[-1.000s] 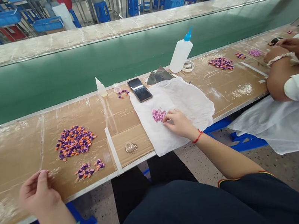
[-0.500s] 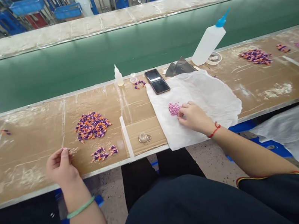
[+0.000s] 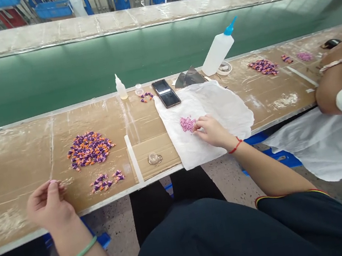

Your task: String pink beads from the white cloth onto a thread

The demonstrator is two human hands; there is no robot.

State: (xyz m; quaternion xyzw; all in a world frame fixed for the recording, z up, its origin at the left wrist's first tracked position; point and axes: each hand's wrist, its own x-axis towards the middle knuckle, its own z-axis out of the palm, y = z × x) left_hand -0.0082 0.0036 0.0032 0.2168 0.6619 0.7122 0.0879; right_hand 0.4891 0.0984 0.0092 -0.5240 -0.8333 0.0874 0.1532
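Note:
My left hand [image 3: 51, 203] is closed in a pinch above the table's front left part, with a tiny pinkish piece at the fingertips, too small to name. To its right lie a big pile of small purple-and-orange pieces [image 3: 90, 148] and a smaller group of the same pieces [image 3: 101, 182]. My right hand [image 3: 212, 132] rests on a white cloth [image 3: 218, 99], thumb and forefinger together at the edge of a heap of tiny pink bead-like bits [image 3: 187, 123]. Whatever sits between those fingertips is hidden. A small clear cup [image 3: 154, 158] stands on cardboard between my hands.
A phone [image 3: 166, 93] lies on the cloth's far corner. Behind are a small dropper bottle [image 3: 121, 87], a large leaning white bottle [image 3: 219, 53] and a tape roll [image 3: 224, 67]. A co-worker's arm [image 3: 329, 81] is at the right, near another purple-and-orange pile [image 3: 263, 67].
The view has turned to the right, so the table's things appear further left and a co-worker's arms show. Both my hands keep their pinch, the right one still at the pink heap.

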